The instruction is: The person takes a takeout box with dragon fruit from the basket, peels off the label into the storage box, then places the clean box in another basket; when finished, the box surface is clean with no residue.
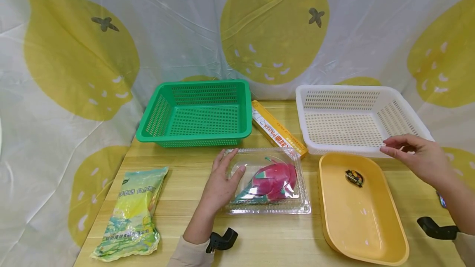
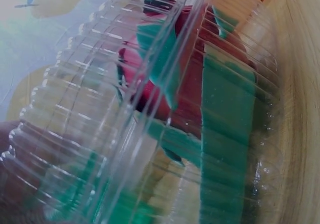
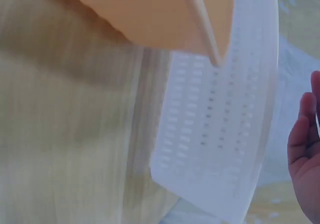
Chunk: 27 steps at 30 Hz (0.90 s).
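Clear box with pink-and-green fruit inside sits on table, between printed bag and yellow tray. Left hand touches box's left side, fingers spread. Right hand holds nothing, fingers loosely bent, near white basket's front right corner.

Plain beige is worn on both arms: a left sleeve, its cloth lightly creased, and a right sleeve, partly cut off by the frame edge. At each cuff a black, bent housing is worn, the left wrist camera and right wrist camera. The left hand and right hand are bare.
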Available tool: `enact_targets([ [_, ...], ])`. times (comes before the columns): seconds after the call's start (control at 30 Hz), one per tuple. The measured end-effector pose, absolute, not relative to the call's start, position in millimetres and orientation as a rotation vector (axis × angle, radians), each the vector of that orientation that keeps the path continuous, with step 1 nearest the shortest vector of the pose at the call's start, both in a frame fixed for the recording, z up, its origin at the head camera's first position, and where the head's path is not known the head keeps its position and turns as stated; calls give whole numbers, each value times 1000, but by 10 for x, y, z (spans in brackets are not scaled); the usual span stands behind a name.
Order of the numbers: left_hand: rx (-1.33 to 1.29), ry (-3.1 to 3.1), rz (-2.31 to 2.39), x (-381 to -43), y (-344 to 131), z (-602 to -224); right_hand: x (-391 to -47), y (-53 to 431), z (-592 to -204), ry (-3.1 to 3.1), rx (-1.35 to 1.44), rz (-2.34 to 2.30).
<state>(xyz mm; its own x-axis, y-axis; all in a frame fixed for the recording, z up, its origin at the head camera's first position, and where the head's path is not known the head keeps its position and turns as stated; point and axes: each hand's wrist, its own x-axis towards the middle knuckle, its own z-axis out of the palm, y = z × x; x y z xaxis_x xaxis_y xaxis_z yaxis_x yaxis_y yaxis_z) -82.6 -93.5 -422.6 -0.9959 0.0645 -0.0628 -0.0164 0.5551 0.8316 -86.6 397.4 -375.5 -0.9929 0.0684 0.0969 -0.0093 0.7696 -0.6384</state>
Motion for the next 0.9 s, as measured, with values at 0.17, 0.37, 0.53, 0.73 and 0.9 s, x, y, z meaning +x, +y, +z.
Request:
enact_targets([
  [0.17, 60, 2677, 1469, -832, -942, -4221, -1007, 4099, -3747, -2900, 2, 979],
  [0.37, 60, 2612, 1526, -836, -982, -4207, -1134, 4211, -3824, -3041, 90, 960],
  [0.53, 22, 2529, 1577, -846, -1049, -4219, -1172, 4235, -3875, -3086, 114, 1034],
  [0.73, -23, 2402, 1647, -840, -1096, -4226, -1177, 4218, -3919, -3081, 158, 1082],
  [0.9, -25, 2313, 1735, -833, -1116, -4241, -1193, 4190, -3917, -3148, 152, 985],
])
